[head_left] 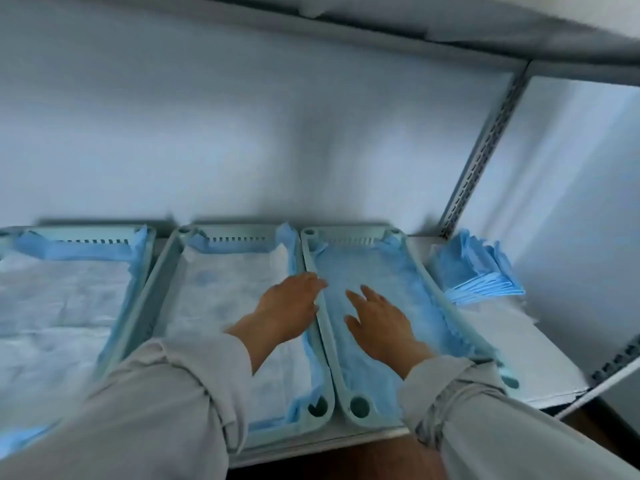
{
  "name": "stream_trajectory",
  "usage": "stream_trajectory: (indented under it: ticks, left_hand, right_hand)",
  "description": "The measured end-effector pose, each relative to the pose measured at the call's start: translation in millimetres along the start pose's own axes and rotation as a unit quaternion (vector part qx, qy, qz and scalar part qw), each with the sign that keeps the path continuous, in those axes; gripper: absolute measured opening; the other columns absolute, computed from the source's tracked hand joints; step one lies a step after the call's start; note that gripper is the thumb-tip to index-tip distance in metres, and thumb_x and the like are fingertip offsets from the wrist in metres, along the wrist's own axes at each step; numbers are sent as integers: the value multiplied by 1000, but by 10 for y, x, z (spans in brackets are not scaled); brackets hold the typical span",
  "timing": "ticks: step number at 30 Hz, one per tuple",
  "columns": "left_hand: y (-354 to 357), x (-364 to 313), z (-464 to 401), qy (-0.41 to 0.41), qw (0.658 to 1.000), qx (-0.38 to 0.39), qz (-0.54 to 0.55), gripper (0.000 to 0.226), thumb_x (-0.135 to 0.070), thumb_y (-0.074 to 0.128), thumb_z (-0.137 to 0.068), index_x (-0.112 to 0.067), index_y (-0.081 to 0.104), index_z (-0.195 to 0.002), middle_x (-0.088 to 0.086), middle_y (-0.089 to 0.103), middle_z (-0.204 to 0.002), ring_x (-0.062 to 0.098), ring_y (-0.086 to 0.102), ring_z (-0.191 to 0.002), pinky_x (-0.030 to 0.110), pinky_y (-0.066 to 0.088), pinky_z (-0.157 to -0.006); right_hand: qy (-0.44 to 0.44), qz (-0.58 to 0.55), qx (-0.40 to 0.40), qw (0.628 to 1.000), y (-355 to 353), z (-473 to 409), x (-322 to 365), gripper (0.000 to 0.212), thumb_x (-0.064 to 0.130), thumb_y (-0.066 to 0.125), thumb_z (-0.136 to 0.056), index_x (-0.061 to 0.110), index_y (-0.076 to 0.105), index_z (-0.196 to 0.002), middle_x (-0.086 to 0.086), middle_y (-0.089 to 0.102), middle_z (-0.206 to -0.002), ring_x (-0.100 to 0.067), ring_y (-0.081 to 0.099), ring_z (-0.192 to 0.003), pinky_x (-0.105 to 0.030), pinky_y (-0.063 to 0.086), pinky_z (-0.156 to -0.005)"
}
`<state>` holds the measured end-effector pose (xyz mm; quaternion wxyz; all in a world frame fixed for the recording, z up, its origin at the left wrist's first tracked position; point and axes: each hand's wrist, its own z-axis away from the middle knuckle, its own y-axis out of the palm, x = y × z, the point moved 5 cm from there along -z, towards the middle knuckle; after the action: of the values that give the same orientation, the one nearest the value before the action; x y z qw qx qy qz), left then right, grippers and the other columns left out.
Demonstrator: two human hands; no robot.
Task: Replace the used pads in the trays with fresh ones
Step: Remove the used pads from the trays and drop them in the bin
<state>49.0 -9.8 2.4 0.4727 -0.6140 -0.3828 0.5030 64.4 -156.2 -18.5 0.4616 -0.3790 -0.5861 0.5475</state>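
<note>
Three pale green trays stand side by side on a shelf. The right tray (349, 386) holds a pad with its blue side up (360, 268). My right hand (381, 323) lies flat on that blue pad, fingers straight. The middle tray (173, 258) holds a pad with its white side up (225, 289) and blue edges turned up along the walls. My left hand (287, 306) reaches across the middle tray's right side, fingers extended to the rim between the two trays. The left tray (145, 251) also holds a white-faced pad (59, 299).
A stack of folded blue pads (481, 271) lies on the shelf (533, 348) right of the trays. A slotted metal upright (485, 150) stands behind it. A shelf board (381, 26) runs overhead, and the white wall is close behind the trays.
</note>
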Motion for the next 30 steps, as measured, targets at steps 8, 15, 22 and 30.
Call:
stream_trajectory:
  ticks: [8,15,22,30]
  left_hand:
    - [441,-172,24,-3,993,115,-5,42,-36,44,-98,-21,46,-137,1,21,-156,24,43,-132,37,38,-107]
    - [401,-152,148,7,992,109,-65,40,-40,45,-96,-21,50,-130,2,34,-146,24,51,-120,38,46,-98]
    - [274,-282,-65,32,972,87,-216,35,-38,50,-95,-17,57,-122,7,51,-126,26,47,-119,34,40,-93]
    - [669,-360,-570,-162,964,75,198,53,-18,46,-96,-8,30,-145,16,26,-151,30,31,-138,32,28,-112]
  right_hand:
    - [8,-29,132,991,388,106,-17,36,43,45,-95,31,58,-126,0,56,-133,-22,53,-122,-34,42,-99]
    - [-35,-39,81,995,543,337,184,33,33,37,-98,24,64,-114,-6,65,-120,-29,60,-109,-35,45,-89]
    - [-19,-72,109,991,490,181,96,37,33,45,-94,26,57,-129,-4,57,-133,-24,53,-122,-32,42,-97]
    - [141,-117,47,982,315,-160,-836,44,28,47,-94,16,46,-136,-6,43,-145,-24,39,-134,-33,32,-109]
